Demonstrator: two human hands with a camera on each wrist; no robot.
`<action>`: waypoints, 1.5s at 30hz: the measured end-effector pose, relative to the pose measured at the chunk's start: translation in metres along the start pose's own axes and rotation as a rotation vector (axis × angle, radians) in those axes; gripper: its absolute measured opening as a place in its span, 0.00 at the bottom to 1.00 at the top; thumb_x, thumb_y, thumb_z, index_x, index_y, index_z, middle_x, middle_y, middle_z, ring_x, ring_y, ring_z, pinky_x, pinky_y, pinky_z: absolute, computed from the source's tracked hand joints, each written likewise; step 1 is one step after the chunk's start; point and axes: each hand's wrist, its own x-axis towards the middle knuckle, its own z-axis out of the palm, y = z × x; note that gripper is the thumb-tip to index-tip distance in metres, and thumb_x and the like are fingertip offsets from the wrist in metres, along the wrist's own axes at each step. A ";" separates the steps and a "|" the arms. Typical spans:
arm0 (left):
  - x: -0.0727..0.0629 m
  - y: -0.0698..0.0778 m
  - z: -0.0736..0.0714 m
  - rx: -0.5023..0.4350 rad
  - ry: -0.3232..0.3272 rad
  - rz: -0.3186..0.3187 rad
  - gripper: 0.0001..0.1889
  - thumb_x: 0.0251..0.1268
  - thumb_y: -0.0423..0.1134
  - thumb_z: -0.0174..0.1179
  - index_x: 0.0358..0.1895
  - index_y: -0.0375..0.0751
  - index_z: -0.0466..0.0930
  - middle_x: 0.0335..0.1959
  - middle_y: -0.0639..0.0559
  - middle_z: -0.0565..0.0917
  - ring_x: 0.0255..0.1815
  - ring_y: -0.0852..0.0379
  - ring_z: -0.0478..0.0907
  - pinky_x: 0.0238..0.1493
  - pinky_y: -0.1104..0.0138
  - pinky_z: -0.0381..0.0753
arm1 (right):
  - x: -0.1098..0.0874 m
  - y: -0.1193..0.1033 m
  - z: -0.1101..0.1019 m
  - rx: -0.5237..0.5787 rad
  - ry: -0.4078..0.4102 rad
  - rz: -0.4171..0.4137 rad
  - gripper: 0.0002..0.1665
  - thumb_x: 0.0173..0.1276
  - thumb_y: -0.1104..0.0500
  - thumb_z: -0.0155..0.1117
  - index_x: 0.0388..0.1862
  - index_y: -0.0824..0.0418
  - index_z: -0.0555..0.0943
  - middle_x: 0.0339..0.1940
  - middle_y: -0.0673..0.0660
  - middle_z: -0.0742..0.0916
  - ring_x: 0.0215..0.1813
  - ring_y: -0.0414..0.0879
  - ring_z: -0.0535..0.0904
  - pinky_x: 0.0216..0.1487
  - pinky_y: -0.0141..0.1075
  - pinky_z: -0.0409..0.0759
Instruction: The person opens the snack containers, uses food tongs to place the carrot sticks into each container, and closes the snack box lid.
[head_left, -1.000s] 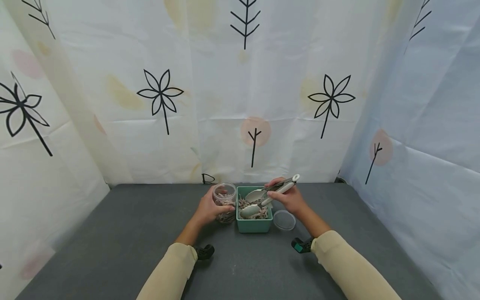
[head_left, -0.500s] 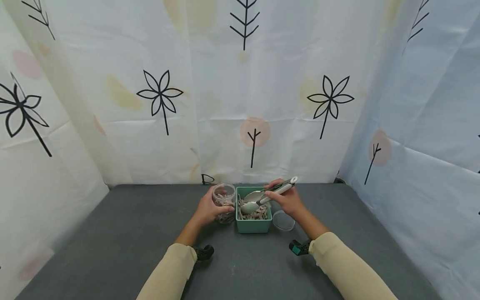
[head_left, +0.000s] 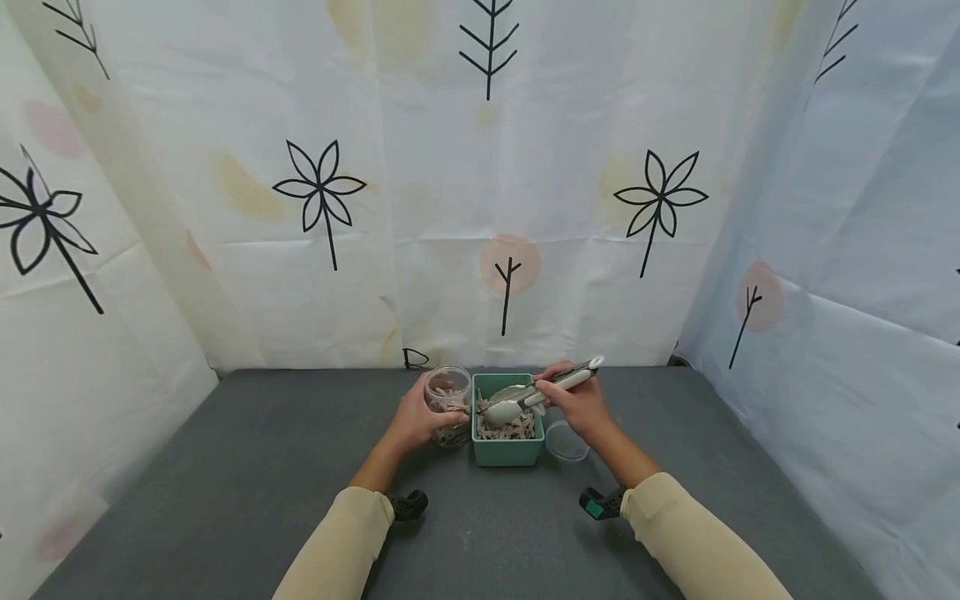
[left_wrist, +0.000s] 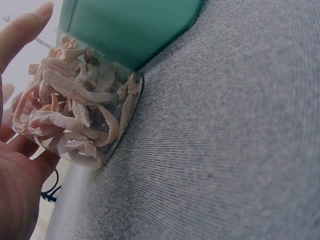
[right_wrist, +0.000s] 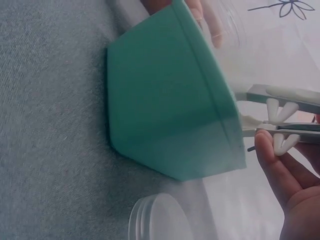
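Note:
My left hand (head_left: 415, 419) holds a clear plastic jar (head_left: 448, 384) upright on the table, its fingers around the side. Pale, dried, curled strips (left_wrist: 75, 92) fill much of the jar in the left wrist view. Right beside the jar stands a green rectangular bin (head_left: 508, 454), with many similar strips (head_left: 510, 431) inside. My right hand (head_left: 587, 410) grips grey-and-white tongs (head_left: 566, 382), and their pale scoop-shaped ends reach down into the bin, near each other. Whether a strip is caught between those ends cannot be made out.
A clear round lid (head_left: 567, 442) lies on the dark grey table (head_left: 465, 533), just right of the bin. White patterned cloth (head_left: 450, 183) hangs behind the table and along both sides.
The tongs' ends have come closer together and the lower one has risen slightly. Their handle end has dipped a little. My left hand and the jar stay in place.

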 end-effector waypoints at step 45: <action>-0.001 0.002 -0.001 0.009 0.009 0.003 0.44 0.45 0.43 0.79 0.68 0.44 0.66 0.57 0.49 0.79 0.50 0.50 0.78 0.47 0.55 0.77 | 0.034 -0.070 -0.005 0.088 0.063 -0.154 0.11 0.68 0.70 0.63 0.43 0.78 0.76 0.44 0.76 0.83 0.42 0.48 0.86 0.34 0.37 0.83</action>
